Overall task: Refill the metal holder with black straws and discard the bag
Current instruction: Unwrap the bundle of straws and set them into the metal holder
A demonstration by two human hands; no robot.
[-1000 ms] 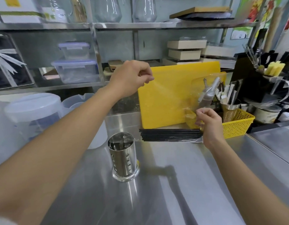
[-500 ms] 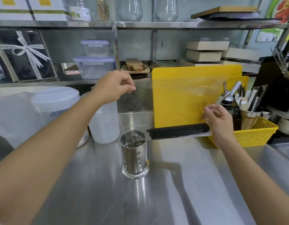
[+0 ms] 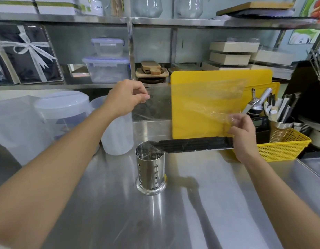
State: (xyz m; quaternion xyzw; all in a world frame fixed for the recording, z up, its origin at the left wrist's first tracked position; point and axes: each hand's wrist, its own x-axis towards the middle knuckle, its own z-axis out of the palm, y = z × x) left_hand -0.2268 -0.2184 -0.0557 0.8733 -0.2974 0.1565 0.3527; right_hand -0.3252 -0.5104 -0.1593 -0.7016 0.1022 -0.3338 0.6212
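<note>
A perforated metal holder [image 3: 150,169] stands upright on the steel counter [image 3: 218,203]. A clear plastic bag [image 3: 200,105] is stretched between my hands. My left hand [image 3: 126,97] pinches its upper left edge, and my right hand [image 3: 242,135] grips its right end. A bundle of black straws [image 3: 195,144] lies level in the bottom of the bag, its left end reaching over the holder's rim. I cannot tell whether any straws are inside the holder.
A yellow cutting board [image 3: 191,123] leans against the back behind the bag. A yellow basket [image 3: 285,148] with a metal cup of utensils sits to the right. White plastic jugs [image 3: 62,112] stand at the left. Shelves with boxes and containers run along the back.
Both hands have carried the bag left and lower, so the straws' left end now sits over the holder's rim. The camera has shifted closer.
</note>
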